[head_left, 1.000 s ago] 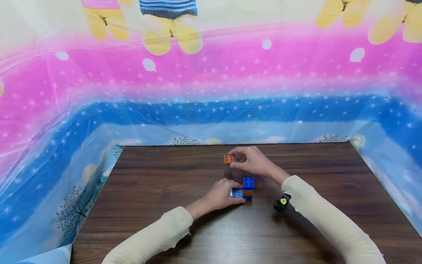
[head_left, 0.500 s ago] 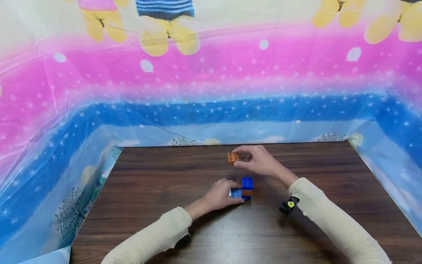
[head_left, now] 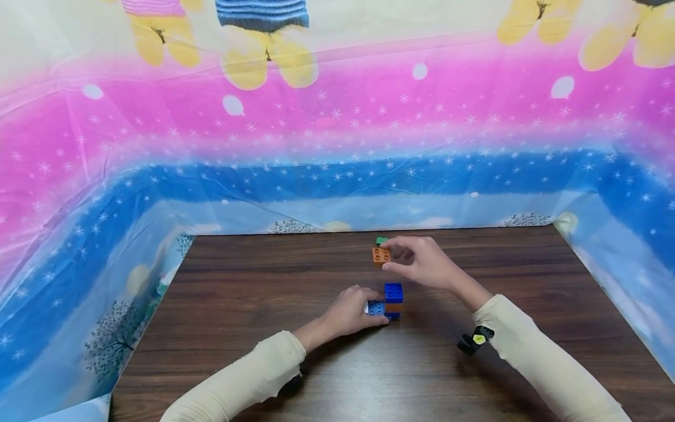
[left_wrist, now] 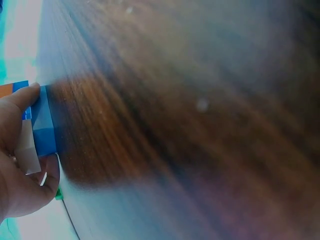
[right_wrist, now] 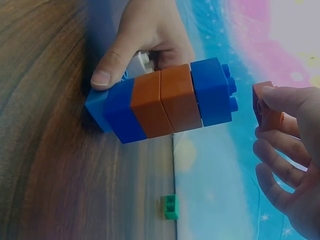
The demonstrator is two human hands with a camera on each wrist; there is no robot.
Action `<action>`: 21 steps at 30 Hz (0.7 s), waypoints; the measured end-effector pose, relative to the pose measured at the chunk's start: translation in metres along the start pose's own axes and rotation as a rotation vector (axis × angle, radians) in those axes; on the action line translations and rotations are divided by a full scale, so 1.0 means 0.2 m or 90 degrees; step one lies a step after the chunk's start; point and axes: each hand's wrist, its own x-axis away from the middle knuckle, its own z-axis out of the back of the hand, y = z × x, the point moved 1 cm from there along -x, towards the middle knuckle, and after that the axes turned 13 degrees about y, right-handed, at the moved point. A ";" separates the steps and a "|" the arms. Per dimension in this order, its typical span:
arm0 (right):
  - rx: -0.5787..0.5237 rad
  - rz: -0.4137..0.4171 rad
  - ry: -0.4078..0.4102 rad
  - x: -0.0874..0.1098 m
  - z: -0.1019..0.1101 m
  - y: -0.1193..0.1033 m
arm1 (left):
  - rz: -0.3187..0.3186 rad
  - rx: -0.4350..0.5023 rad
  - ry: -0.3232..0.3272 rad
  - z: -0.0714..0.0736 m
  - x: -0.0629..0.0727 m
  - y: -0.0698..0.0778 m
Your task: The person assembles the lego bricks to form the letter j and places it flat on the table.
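Observation:
My left hand [head_left: 348, 315] pinches the light blue bottom brick [right_wrist: 96, 111] of a stack on the table. In the right wrist view a blue brick [right_wrist: 122, 112], two orange bricks and a blue top brick [right_wrist: 212, 92] with bare studs rise from it. A white brick [left_wrist: 27, 150] sits on the light blue one, partly hidden by the left hand. My right hand [head_left: 429, 264] pinches a loose orange brick [head_left: 381, 256] between thumb and fingertips, behind the stack in the head view. In the right wrist view that brick is apart from the stack's top studs.
A small green brick [right_wrist: 171, 207] lies near the table's far edge, partly covered by the right hand's orange brick in the head view. The dark wooden table [head_left: 253, 275] is bounded by a patterned cloth [head_left: 337, 176] at the back and sides.
My right hand has moved right with the orange brick and lately a little nearer, uncovering the green brick behind it. The left hand keeps its hold on the stack's base.

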 end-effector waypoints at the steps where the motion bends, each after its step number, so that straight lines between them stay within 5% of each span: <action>1: 0.002 0.000 0.001 0.01 0.01 0.00 | 0.001 0.001 0.001 0.00 0.00 0.00; 21: 0.011 -0.003 0.020 0.19 0.05 -0.06 | 0.003 -0.001 -0.003 -0.01 0.00 -0.01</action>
